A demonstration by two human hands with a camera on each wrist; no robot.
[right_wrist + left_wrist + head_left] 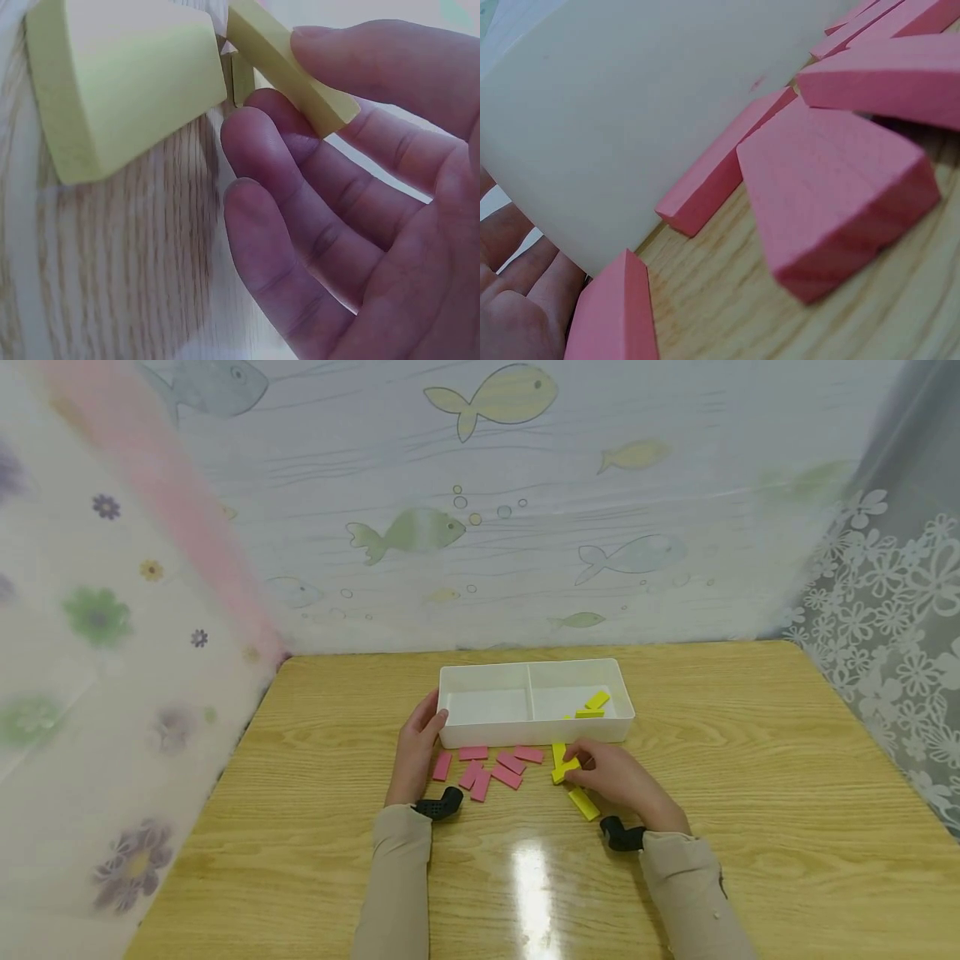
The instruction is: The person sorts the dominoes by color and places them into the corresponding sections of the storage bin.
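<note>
— How's your light?
— You have bright, even light from above; a white glare streak sits on the table (528,877) near you.
— Sharpness?
— Your head view bends and softens at its edges. Both wrist views are close, hazy and washed out.

A two-compartment tray (619,723) sits on the table (750,793); two blocks (592,706) lie in its right compartment; loose blocks (491,768) lie before it.

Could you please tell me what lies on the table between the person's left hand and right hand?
In the head view, a cluster of pink blocks lies on the table between the left hand and the right hand, just before the white tray.
</note>
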